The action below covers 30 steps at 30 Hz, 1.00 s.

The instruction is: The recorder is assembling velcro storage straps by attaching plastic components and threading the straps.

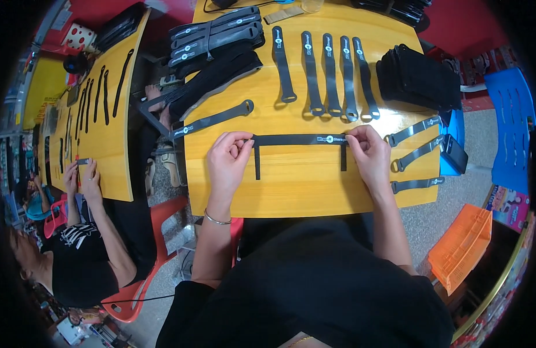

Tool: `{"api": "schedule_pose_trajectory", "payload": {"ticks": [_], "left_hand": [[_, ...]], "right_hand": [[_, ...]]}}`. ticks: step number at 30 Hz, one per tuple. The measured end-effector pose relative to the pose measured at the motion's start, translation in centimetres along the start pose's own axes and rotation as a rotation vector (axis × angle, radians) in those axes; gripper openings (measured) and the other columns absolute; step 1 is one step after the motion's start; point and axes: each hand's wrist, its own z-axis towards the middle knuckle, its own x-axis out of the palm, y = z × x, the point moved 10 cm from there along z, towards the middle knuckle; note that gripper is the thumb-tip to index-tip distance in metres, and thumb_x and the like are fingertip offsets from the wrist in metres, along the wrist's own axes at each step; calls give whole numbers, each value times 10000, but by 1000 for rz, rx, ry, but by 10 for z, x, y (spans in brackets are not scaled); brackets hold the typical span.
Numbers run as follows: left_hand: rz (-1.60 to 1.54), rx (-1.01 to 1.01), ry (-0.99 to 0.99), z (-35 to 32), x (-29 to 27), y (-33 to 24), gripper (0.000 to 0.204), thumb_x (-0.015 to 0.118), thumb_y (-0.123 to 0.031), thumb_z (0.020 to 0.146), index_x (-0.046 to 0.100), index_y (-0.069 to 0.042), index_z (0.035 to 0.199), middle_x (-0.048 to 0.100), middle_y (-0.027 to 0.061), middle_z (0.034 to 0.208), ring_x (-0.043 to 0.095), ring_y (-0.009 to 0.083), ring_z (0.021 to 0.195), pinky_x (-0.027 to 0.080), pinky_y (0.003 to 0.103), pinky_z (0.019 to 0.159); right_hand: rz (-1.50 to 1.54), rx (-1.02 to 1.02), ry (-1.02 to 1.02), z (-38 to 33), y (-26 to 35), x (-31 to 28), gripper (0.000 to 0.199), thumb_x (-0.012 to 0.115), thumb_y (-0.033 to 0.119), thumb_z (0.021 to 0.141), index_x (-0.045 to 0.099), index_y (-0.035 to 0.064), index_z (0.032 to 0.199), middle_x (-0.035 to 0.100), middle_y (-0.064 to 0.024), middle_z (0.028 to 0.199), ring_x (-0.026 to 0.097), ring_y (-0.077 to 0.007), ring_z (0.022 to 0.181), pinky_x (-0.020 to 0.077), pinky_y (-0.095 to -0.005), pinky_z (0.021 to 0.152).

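A black strap (291, 140) with pale print near its right end stretches level between my hands, above the yellow table (300, 191). My left hand (228, 162) pinches its left end, and my right hand (369, 155) pinches its right end. Two short black strips (257, 163) show below the strap, one near each hand; whether they are joined to it I cannot tell. Beyond my left hand lies a single black strap (216, 120) with a rounded, slotted tip. Several similar straps (329, 75) lie side by side past the held one, and three more (416, 132) lie beside my right hand.
A banded stack of straps (216, 36) and loose black strips (218, 84) sit at the far left. Black folded pieces (419, 77) are piled at right. An orange crate (460, 249) stands right of the table. A co-worker (85, 249) handles a small piece at another table (114, 151).
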Motion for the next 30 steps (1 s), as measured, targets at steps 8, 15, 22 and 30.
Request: {"api": "schedule_pose_trajectory", "payload": {"ticks": [8, 15, 22, 30], "left_hand": [[20, -8, 1, 0, 0, -1, 106, 664, 21, 725, 641, -9, 824, 509, 21, 653, 406, 69, 524, 330, 207, 477], [27, 24, 1, 0, -1, -2, 97, 661, 26, 727, 645, -5, 817, 512, 23, 654, 398, 70, 521, 323, 214, 475], [19, 24, 17, 1, 0, -7, 90, 645, 29, 741, 642, 0, 827, 503, 23, 660, 381, 72, 521, 316, 215, 477], [98, 49, 35, 1, -1, -12, 94, 630, 21, 751, 653, -30, 826, 491, 36, 657, 404, 98, 513, 335, 231, 481]], "right_hand": [[-53, -42, -7, -1, 8, -1, 103, 648, 48, 799, 591, -17, 855, 629, -65, 724, 555, -78, 569, 447, -214, 528], [-113, -80, -15, -2, 12, 0, 95, 649, 43, 797, 596, -13, 852, 619, -74, 737, 552, -91, 569, 449, -220, 524], [-118, -89, -22, -2, 13, 0, 99, 650, 43, 789, 593, -11, 849, 612, -86, 727, 553, -113, 565, 449, -233, 529], [-163, -141, -47, -3, 17, -1, 105, 663, 41, 766, 586, 5, 828, 593, -95, 708, 547, -160, 546, 447, -264, 525]]}}
